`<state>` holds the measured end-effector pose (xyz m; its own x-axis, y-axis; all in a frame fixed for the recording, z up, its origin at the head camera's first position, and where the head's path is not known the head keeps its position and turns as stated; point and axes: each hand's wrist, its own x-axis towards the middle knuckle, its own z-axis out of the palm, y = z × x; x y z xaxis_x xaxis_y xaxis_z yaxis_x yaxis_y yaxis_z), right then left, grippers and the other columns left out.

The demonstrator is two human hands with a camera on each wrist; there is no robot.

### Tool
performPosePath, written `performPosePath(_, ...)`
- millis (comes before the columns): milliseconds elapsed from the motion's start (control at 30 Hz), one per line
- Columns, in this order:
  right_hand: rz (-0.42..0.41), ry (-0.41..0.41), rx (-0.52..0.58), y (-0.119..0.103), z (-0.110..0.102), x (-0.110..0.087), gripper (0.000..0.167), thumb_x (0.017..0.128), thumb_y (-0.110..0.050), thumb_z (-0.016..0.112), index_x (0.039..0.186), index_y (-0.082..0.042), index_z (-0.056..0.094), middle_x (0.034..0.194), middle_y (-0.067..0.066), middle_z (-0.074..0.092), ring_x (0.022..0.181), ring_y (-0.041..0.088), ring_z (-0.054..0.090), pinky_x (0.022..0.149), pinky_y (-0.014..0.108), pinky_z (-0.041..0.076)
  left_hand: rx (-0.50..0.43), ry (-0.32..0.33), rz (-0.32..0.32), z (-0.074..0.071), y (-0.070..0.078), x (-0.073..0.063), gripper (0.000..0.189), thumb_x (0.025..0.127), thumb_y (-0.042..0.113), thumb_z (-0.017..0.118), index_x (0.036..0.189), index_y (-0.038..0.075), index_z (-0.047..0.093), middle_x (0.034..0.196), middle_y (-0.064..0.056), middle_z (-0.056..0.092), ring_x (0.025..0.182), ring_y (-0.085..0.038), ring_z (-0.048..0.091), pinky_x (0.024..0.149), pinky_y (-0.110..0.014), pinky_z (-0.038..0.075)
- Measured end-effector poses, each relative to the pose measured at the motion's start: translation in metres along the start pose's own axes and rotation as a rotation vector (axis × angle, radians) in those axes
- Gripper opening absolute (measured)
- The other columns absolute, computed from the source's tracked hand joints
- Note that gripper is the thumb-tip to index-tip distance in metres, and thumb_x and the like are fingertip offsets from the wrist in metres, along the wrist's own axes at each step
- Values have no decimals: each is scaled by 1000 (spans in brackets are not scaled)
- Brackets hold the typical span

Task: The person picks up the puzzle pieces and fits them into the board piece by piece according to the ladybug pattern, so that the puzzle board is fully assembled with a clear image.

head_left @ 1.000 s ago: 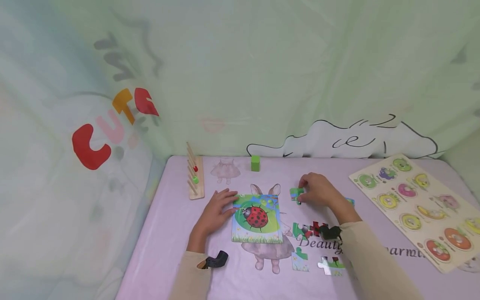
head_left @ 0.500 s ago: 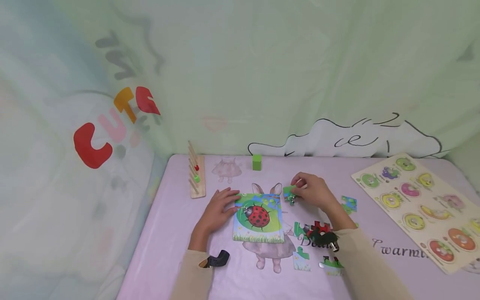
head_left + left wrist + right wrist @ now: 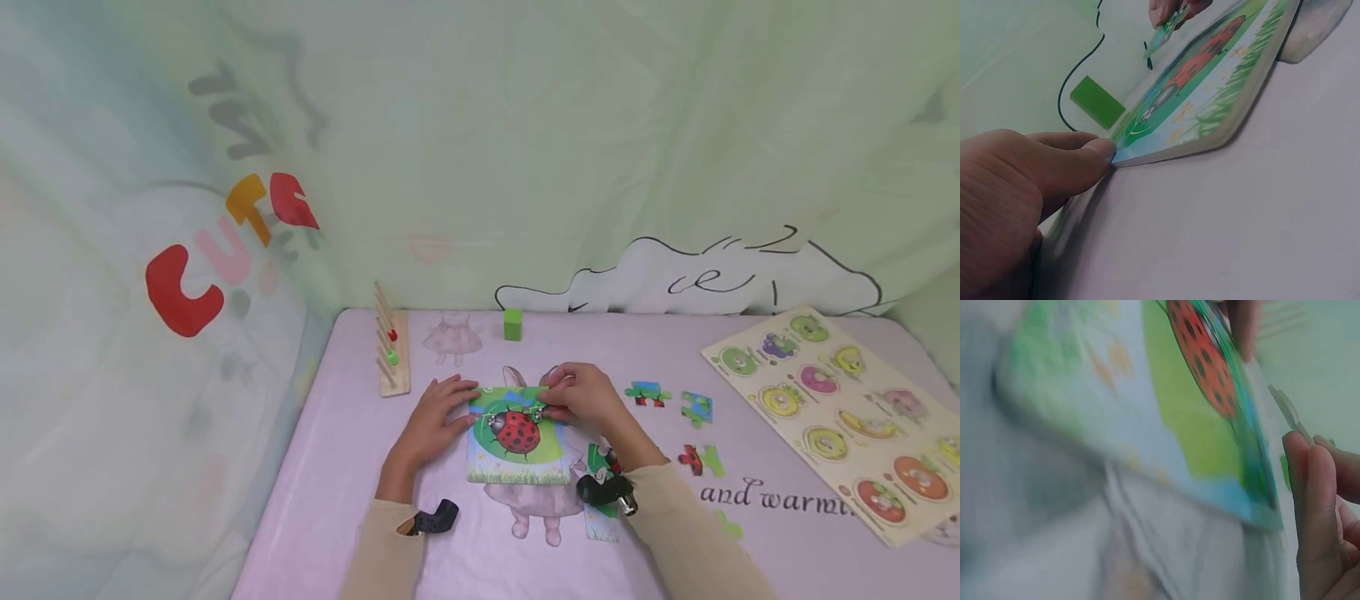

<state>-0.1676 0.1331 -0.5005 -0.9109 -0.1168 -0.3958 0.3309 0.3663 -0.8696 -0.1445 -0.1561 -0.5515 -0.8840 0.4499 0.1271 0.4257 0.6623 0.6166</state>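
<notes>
A square ladybug puzzle board [image 3: 487,468] lies flat on the pink tablecloth. My left hand [image 3: 438,421] rests at its upper left corner, index finger and thumb touching the edge; the left wrist view shows the thumb [image 3: 1100,150] right at the corner. Over the board's upper right part, my right hand [image 3: 588,398] pinches a small jigsaw piece [image 3: 1165,36] between thumb and fingers. In the right wrist view the piece [image 3: 1289,411] appears nearly edge-on, raised above the board. The right hand partly hides the board's upper right corner.
Loose jigsaw pieces lie to the right, including a blue-and-green piece [image 3: 698,407] and a red-and-green pair [image 3: 701,460]; the right forearm covers others. A wooden peg rack [image 3: 401,371], a green cube [image 3: 512,325] and a wooden fruit board [image 3: 780,433] stand or lie around.
My right hand has carried the jigsaw piece leftward from beside the board to over its upper right part. Pieces behind the arm have come into view. My left hand stays at the corner.
</notes>
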Motion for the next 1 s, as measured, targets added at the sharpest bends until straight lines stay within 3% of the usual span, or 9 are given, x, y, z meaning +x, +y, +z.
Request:
performPosePath(233, 22, -6, 68, -1, 25, 7, 24, 84, -8, 82, 99, 1, 65, 78, 6, 71, 60, 12, 71, 58, 25, 60, 5, 14, 12, 1, 2, 1, 45, 96, 23, 70, 139, 10, 63, 150, -6, 57, 150, -32, 39, 127, -58, 15)
performPosePath(467, 19, 6, 91, -4, 46, 13, 21, 83, -5, 83, 93, 1, 65, 73, 6, 71, 55, 10, 69, 55, 24, 59, 28, -1, -25, -1, 1, 1, 47, 98, 29, 68, 141, 13, 61, 150, -2, 57, 151, -28, 38, 128, -54, 14)
performPosePath(800, 12, 98, -16, -11, 63, 13, 21, 78, -8, 87, 88, 0, 70, 69, 9, 71, 50, 9, 67, 49, 24, 57, 32, 1, -21, 2, 0, 2, 47, 97, 30, 69, 141, 13, 62, 149, -2, 58, 151, -28, 38, 128, -54, 15)
performPosePath(1000, 1, 123, -70, -14, 68, 16, 21, 76, -10, 89, 82, -2, 70, 64, 8, 71, 47, 10, 66, 46, 23, 55, 21, 36, -39, 2, 1, 3, 45, 96, 29, 71, 137, 13, 65, 146, -1, 61, 148, -28, 42, 127, -55, 19)
